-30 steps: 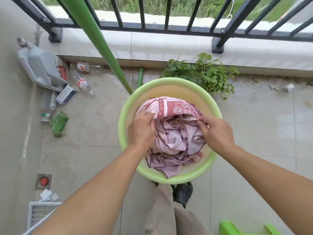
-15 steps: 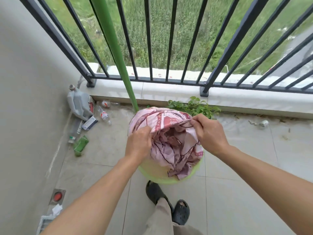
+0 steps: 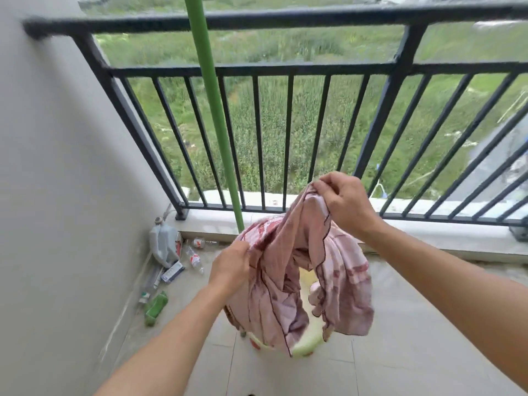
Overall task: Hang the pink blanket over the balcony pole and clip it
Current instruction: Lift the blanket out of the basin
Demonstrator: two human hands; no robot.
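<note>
The pink patterned cotton blanket with dark piped edging (image 3: 300, 281) hangs bunched in mid-air between both hands, directly above the round pale-green plastic basin (image 3: 307, 342) on the tiled balcony floor. The left hand (image 3: 231, 267) is closed in a pinch on a gathered fold at the lower left; the right hand (image 3: 341, 202) is closed on an edge raised higher, in front of the black metal balcony railing (image 3: 288, 71). The long green pole (image 3: 213, 110) runs up past the railing to the left of the cloth and does not touch it. No clip is visible in this view. Risks, as judged from this position: the cloth is twisted and doubled, so a throw over the pole in this state is likely to leave it in a thick rope that slides off to one side. Both grips take only small pinches of fabric; if the cloth is wet and heavy, a fold may pull free and drop towards the floor, where bottles and a grey plastic jug (image 3: 163, 242) lie by the wall. The open railing bars give onto a field below; loose fabric swung outward could pass beyond reach. The trailing lower hem may also snag the basin rim.
</note>
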